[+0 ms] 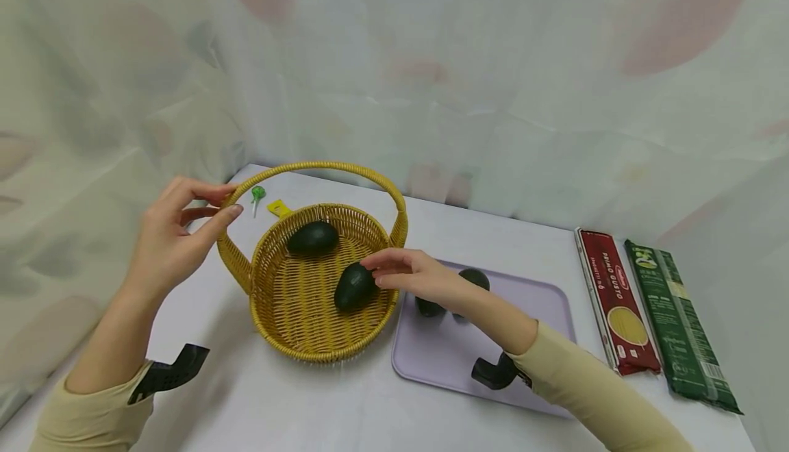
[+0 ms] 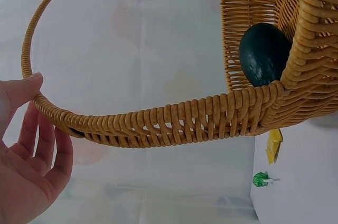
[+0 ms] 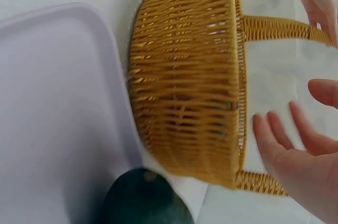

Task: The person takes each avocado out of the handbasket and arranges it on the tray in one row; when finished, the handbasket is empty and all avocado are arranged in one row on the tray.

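A wicker basket (image 1: 308,353) with a tall hoop handle (image 1: 320,165) stands on the table. My left hand (image 1: 175,233) pinches the handle's left side between thumb and fingers. Inside the basket lie two dark green avocados, one avocado (image 1: 313,238) toward the back and another avocado (image 1: 355,289) at the right. Over the basket's right rim reaches my right hand (image 1: 413,275), its fingers near the right avocado. In the right wrist view that hand (image 3: 311,166) has spread fingers and nothing between them. Two more avocados, one partly hidden avocado (image 1: 429,307) and another (image 1: 474,278), lie on the tray.
Right of the basket is a lilac tray (image 1: 431,377). Farther right lie a red spaghetti pack (image 1: 618,301) and a green pack (image 1: 681,325). Behind the basket's left side are a green lollipop (image 1: 257,194) and a small yellow item (image 1: 279,208). Patterned curtains border the table.
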Motion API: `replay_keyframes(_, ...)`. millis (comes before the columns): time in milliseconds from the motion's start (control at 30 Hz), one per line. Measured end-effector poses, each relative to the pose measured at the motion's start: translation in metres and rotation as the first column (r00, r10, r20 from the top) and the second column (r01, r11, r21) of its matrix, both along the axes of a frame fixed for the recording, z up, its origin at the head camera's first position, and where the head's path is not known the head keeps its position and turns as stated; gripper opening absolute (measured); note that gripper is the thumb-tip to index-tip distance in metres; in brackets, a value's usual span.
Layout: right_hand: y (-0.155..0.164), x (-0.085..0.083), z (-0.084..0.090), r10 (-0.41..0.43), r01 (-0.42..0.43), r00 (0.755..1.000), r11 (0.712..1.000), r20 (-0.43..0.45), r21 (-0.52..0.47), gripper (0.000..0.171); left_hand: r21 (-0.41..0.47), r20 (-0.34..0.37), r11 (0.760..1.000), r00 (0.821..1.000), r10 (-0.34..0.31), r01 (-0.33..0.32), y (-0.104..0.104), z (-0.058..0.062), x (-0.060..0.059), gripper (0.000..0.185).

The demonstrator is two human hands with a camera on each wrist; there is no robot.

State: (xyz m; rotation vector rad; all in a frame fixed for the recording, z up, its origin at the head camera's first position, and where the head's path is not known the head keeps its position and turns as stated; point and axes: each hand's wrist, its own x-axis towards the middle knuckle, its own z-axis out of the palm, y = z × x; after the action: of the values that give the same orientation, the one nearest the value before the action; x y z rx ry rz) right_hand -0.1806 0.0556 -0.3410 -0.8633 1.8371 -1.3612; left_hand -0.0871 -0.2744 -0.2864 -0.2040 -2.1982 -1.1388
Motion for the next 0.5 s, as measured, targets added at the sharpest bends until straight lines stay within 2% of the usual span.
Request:
replay_keyframes(200,-0.016,0.003,0.003,-0.031,0.031,1.0,0.993,0.003,0.116,0.055,-0.004,0.012,1.0,1.0,0.007,-0.007,0.0,0.001,0.0,0.025)
replay_keyframes(400,-0.029,0.004,0.002,-0.092,0.085,0.996,0.966,0.017,0.245,0.067,-0.003,0.009,1.0,1.0,0.0,0.0,0.001,0.001,0.001,0.025)
replay_keyframes(500,-0.037,0.004,0.001,-0.112,0.102,0.994,0.956,0.02,0.274,0.07,0.0,0.007,1.0,1.0,-0.001,0.001,0.001,0.001,0.001,0.025)
